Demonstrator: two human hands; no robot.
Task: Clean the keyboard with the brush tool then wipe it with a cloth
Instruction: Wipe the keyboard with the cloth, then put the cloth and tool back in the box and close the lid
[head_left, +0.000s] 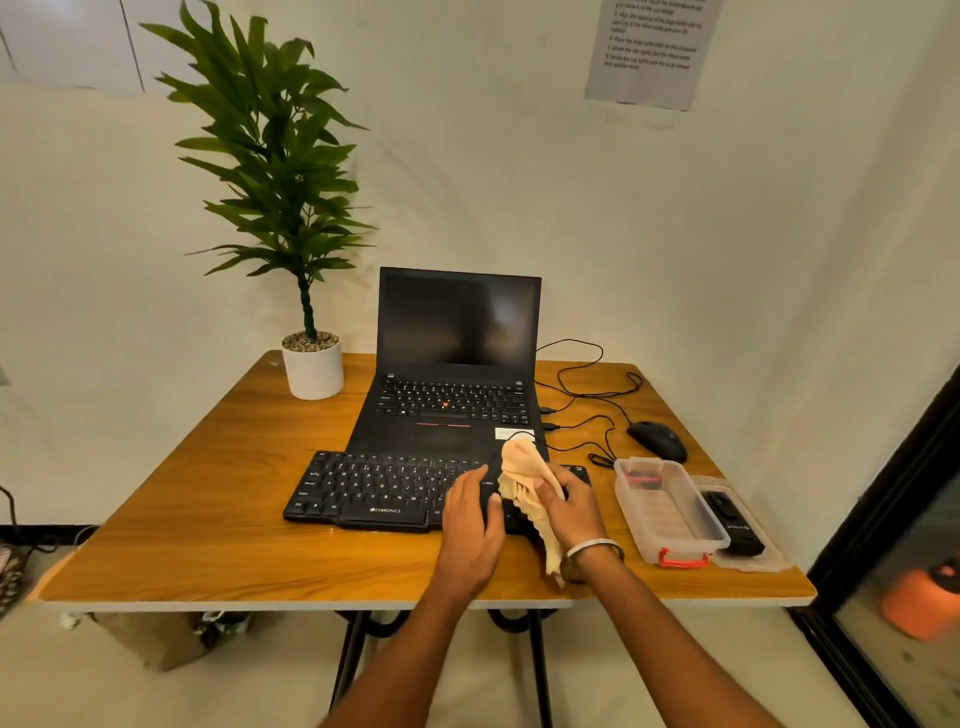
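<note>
Keyboard (374, 488): black, external, lying flat on the wooden bench (208, 493) just in front of the open laptop (457, 364), its rear edge touching the laptop's front edge.

Left hand (470, 525): fingers extended and relaxed, resting on the right portion of the keyboard, holding nothing.

Right hand (571, 512): fingers curled round a beige cloth (524, 470), gripping it above the keyboard's right end. One part of the cloth bunches upward past the fingers; another part hangs down beside the wrist, which carries a bangle (592, 546).

Clear plastic box (667, 509) with an orange latch: sits on the bench to the right of the keyboard. Its clear lid (763, 558) lies just beside it, holding a black oblong item (735, 522); whether this is the brush tool cannot be determined.

Black mouse (657, 440): rests behind the box, with its cable (582, 384) looping toward the laptop's right side.

Potted plant (311, 364) in a white pot: stands at the bench's far left corner, beside the laptop. Printed sheet (649, 52): fixed to the wall above.
</note>
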